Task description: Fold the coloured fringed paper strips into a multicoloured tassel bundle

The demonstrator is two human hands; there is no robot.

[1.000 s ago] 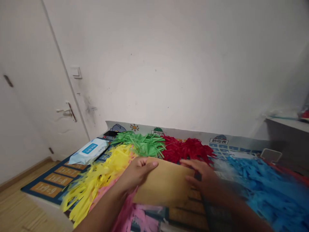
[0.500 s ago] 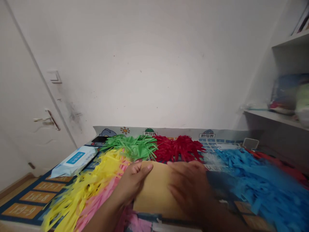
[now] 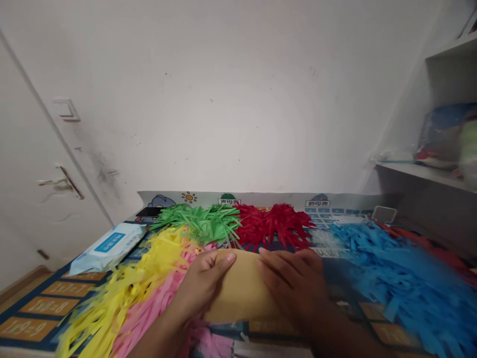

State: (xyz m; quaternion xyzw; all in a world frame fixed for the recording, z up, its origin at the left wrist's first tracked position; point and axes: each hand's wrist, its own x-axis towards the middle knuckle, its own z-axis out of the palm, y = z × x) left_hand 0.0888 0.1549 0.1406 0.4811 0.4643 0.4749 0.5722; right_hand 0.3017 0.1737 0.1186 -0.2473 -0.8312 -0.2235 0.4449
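Note:
A tan sheet of paper point(image 3: 240, 288) is between my two hands at the lower middle, above the printed mat. My left hand point(image 3: 208, 278) grips its left edge, the thumb lying on top and the other fingers behind. On the right side, my right hand point(image 3: 294, 278) lies over the sheet with its fingers together, holding that edge; its underside is hidden. Yellow strips point(image 3: 160, 258) and pink strips point(image 3: 149, 318) lie beside and under my left forearm. Behind the sheet are green strips point(image 3: 203, 221) and red strips point(image 3: 274, 223).
Blue strips point(image 3: 402, 278) spread over the right side of the mat, with red material point(image 3: 439, 251) behind them. At the left lies a wipes packet point(image 3: 108, 246), near a dark phone-like object point(image 3: 149, 213). A shelf point(image 3: 425, 174) juts out at the right.
My right hand's fingers have come closer together on the tan sheet and are less blurred. The camera view has shifted slightly. My left hand keeps its hold.

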